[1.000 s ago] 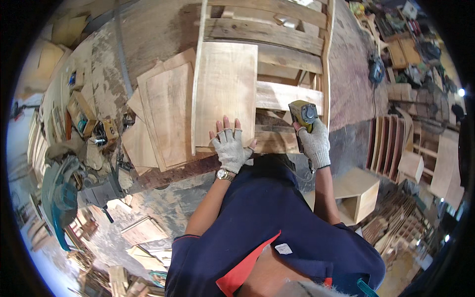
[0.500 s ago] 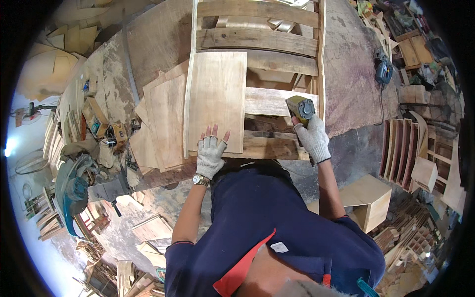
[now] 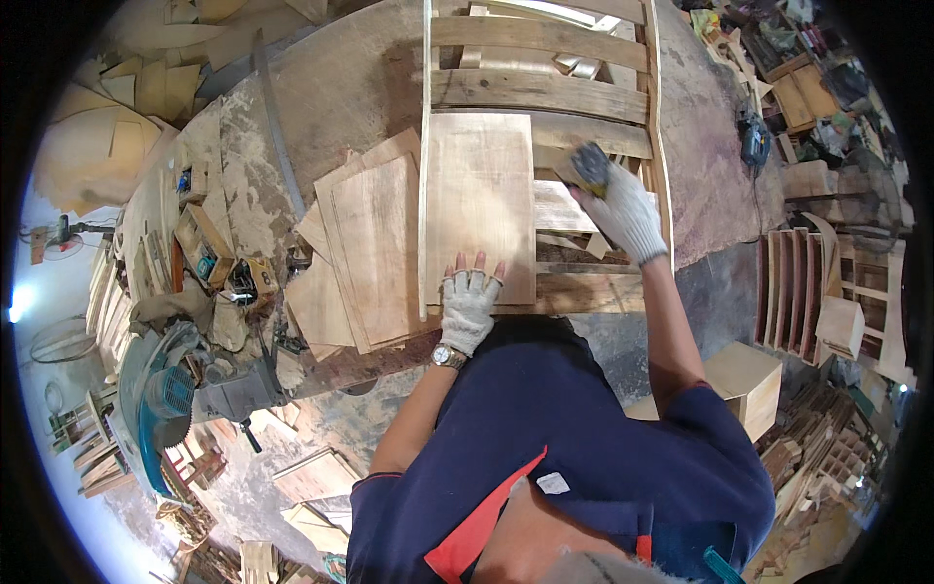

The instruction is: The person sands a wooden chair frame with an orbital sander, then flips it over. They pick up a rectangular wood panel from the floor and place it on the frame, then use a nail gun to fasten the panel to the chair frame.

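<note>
My left hand [image 3: 470,310], in a white fingerless glove, lies flat with fingers apart on the near edge of a thin plywood panel [image 3: 482,200]. The panel rests over the left part of a slatted wooden frame [image 3: 540,90]. In my gloved right hand [image 3: 628,216] is a nail gun [image 3: 590,169], dark-capped with a yellowish body and blurred by motion. It hovers over the slats to the right of the panel, apart from it as far as I can see. My palm hides its handle.
Loose plywood sheets [image 3: 375,248] overlap left of the frame on the worn table [image 3: 336,92]. A blue power tool [image 3: 755,141] with a cord lies at the table's right. A teal circular saw [image 3: 167,394] stands at lower left. A plywood box [image 3: 744,384] is behind my right arm.
My right hand has carried the nail gun farther away over the frame and tilted it. My left hand stays at the panel's near edge. The whole view has shifted somewhat.
</note>
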Tool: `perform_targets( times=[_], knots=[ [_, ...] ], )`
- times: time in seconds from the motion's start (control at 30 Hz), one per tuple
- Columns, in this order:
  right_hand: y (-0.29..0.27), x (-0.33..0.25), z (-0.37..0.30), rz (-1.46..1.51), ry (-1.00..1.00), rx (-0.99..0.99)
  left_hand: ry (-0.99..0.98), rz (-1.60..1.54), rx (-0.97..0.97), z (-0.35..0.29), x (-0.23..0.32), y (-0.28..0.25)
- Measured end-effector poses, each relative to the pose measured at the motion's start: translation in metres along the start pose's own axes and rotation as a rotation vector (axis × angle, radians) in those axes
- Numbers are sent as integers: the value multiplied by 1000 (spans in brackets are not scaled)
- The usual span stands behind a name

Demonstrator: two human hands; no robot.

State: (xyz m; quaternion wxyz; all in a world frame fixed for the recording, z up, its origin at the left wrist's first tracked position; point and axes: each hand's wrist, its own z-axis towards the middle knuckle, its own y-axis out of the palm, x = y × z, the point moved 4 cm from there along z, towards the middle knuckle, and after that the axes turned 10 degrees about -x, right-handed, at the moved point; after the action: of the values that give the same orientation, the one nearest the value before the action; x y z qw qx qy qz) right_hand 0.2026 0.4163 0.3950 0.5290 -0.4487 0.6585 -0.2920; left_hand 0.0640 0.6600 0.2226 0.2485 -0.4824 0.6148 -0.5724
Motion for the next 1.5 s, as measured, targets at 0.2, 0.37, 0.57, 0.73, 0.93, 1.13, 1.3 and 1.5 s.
perform_targets(
  times=[0.2, 0.37, 0.57, 0.73, 0.93, 1.13, 1.3, 1.5],
  knots=[
    [29, -64, 124, 210, -45, -196, 88, -14, 51, 1, -7, -9],
    [68, -99, 210, 181, -127, -190, 75, 41, 51, 3, -6, -3],
    [104, -100, 248, -54, -122, -272, 70, -16, 2, 1, -8, 0],
    [92, -66, 242, 94, -87, -397, 78, -97, 21, 0, -9, -7],
    [71, -28, 219, 127, -33, -452, 89, -2, 64, 0, -11, -1],
    [47, -2, 200, -118, 5, -210, 75, 73, 108, 2, -12, 3],
    [56, 6, 193, -19, -24, -132, 37, 86, 100, 0, -14, 1],
    [93, 12, 199, 198, 172, 58, 86, 25, 172, 1, -3, -2]
  ],
)
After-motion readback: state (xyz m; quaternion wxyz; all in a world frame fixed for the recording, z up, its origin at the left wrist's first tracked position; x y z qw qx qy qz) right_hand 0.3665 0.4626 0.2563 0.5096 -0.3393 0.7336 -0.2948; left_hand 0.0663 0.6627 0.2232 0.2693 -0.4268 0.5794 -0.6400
